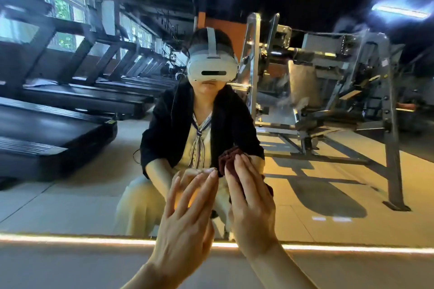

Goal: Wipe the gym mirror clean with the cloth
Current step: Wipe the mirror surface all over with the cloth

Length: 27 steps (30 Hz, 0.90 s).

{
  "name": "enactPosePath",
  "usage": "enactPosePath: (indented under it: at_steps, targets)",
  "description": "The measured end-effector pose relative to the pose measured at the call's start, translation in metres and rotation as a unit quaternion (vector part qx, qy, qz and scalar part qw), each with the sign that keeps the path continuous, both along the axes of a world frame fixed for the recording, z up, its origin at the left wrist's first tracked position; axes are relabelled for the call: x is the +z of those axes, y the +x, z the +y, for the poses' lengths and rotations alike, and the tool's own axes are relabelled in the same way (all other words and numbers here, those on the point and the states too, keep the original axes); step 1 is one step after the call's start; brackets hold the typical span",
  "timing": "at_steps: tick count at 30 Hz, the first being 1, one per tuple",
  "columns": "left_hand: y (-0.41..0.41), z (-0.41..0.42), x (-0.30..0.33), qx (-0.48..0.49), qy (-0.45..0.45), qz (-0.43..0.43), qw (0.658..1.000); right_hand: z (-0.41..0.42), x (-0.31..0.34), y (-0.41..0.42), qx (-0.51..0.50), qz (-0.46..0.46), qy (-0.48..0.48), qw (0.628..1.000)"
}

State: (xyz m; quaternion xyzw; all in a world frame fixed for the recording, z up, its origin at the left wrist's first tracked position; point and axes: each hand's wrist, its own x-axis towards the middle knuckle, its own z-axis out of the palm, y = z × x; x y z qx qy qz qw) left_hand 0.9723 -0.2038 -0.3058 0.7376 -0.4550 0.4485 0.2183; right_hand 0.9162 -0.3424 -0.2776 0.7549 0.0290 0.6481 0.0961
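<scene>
Head view: your right hand (252,197) presses the cloth (229,159) flat-fingered to the mirror (70,171); left hand (185,216) spread, holding nothing. Most glass looks unwiped.

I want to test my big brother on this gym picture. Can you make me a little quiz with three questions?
1. True or false: the right hand presses the dark red cloth against the mirror.
2. Which hand touches the glass with bare fingers, holding nothing?
A. left hand
B. right hand
C. neither
3. Fill in: the glowing light strip runs along the mirror's ______ edge.

Key: 1. true. 2. A. 3. bottom.
</scene>
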Motion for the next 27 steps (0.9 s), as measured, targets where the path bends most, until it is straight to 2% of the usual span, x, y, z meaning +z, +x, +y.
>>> enactPosePath:
  at_steps: [8,13,15,20,24,27]
  targets:
    - [-0.023,0.019,-0.067,0.036,0.133,0.103,0.985,0.008,-0.094,-0.019,-0.018,0.075,-0.019,0.997]
    - [-0.037,0.03,-0.071,0.034,0.159,0.111,0.98,0.01,-0.111,-0.035,-0.032,0.135,-0.032,0.99]
    - [-0.041,0.032,-0.056,0.029,0.142,0.089,0.985,0.011,-0.087,-0.041,-0.021,0.129,-0.016,0.991]
    - [-0.03,0.021,0.025,-0.004,0.027,0.027,0.999,0.0,0.032,-0.036,-0.013,0.016,0.07,0.997]
    - [-0.033,0.008,0.106,-0.013,-0.011,-0.009,1.0,-0.013,0.111,-0.024,-0.028,-0.025,0.028,0.999]
    - [-0.041,0.006,0.145,-0.01,-0.011,-0.029,0.999,-0.029,0.106,-0.018,-0.067,0.017,-0.007,0.998]
